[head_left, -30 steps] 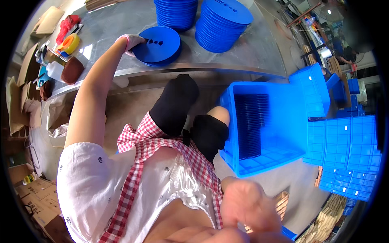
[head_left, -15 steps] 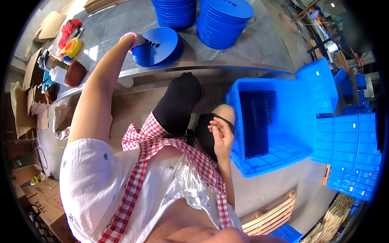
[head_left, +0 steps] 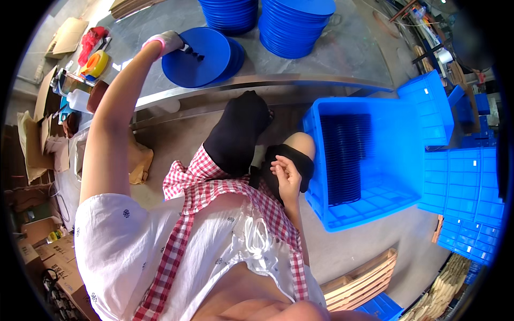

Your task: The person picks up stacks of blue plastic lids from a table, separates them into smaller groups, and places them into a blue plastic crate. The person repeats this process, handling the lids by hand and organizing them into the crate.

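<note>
At the far left rim of a round blue disc (head_left: pixel 187 68) is my left hand (head_left: pixel 170 41), in a pale glove with a pink cuff. The hand is closed on the disc's edge, its fingertips partly hidden. Dark cut-outs show near the disc's middle. Beneath and to the right of it lies a low stack of blue discs (head_left: pixel 235 60) on the grey table (head_left: pixel 342 53). My bare right hand (head_left: pixel 288 175) rests by my right knee, holding nothing, its fingers loosely bent and apart.
Two tall stacks of blue discs, one left (head_left: pixel 229 16) and one right (head_left: pixel 293 32), stand farther back. Right of my knee is a blue crate (head_left: pixel 393 160) holding a row of dark discs (head_left: pixel 342 160). Yellow tape (head_left: pixel 96 63) and a white bottle (head_left: pixel 78 100) sit at the table's left.
The top disc has shifted left and slightly away, overhanging the stack under it, with my left hand at its rim. My right hand has barely moved.
</note>
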Available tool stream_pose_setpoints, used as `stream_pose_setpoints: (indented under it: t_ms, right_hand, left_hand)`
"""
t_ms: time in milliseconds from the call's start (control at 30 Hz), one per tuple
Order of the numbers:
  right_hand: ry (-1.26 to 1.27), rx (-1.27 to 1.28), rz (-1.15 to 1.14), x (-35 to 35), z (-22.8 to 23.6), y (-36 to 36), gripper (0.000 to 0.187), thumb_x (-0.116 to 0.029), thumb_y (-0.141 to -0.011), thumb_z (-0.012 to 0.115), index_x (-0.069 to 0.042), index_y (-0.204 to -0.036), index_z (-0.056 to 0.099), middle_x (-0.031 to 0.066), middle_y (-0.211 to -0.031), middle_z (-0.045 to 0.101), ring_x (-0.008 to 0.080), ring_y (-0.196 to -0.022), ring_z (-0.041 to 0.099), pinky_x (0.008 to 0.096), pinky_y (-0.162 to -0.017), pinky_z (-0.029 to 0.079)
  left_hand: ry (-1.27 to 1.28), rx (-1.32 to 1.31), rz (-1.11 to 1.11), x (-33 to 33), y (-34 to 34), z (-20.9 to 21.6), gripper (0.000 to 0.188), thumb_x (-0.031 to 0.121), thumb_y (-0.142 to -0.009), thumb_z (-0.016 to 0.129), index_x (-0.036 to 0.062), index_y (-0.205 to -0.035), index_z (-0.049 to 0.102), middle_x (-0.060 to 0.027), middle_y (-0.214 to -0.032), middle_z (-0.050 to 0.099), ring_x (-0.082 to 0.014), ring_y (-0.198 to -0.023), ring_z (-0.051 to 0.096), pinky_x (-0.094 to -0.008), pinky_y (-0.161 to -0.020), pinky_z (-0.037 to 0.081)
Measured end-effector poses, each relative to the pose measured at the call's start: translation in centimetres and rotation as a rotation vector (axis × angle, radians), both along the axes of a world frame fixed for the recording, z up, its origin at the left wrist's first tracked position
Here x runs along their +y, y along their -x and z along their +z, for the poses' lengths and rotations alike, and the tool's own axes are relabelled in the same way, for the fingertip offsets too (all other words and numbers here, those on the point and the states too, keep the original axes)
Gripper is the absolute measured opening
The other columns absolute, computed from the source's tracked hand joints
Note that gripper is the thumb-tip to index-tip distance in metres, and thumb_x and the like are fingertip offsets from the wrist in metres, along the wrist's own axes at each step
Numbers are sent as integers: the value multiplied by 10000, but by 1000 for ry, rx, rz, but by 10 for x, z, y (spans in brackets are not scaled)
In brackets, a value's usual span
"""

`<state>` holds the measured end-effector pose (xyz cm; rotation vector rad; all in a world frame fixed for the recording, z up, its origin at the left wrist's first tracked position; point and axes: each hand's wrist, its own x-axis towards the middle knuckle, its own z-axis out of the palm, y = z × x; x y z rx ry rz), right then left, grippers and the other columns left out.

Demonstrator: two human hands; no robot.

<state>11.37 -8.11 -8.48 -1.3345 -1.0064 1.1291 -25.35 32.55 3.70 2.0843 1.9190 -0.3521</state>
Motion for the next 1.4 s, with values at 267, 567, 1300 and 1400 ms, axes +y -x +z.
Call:
stream_pose_setpoints:
  t_ms: [267,567,1300,1400]
  right_hand:
    - [-11,121,-28,7,14,-12,287,-77,-952,559,-8,-1231,571,114,-1004,670,157,-853,652,264,-763,533]
    - [-439,126,75,56,105,16,1178,-469,-766,782,-95,-1542,-20,226,-1534,205,346,-1402,279,455,-1129,265]
    - [-316,29,-203,35,124,-54,581,-385,-958,521,2,-1385,448,166,-1374,494,254,-1248,509,343,-1049,412]
    - [-266,58,-263,34,128,-46,510,-279,-949,527,1,-1371,467,164,-1335,523,232,-1198,547,320,-1019,435]
  left_hand:
    - [29,-560,64,-77,14,84,272,84,-823,622,-28,-1066,670,-91,-899,706,-117,-771,648,-271,-736,535]
    - [383,-1569,340,-196,-141,4,463,110,-757,773,11,-1175,601,-70,-992,678,-192,-843,666,-345,-778,585]
    - [1291,-2037,374,-271,-182,-48,610,191,-844,723,23,-1364,451,-183,-1303,557,-345,-1186,564,-552,-1017,443]
    - [1376,-2068,303,-267,-178,-64,656,171,-829,730,19,-1392,428,-195,-1319,552,-359,-1204,553,-560,-1028,429]
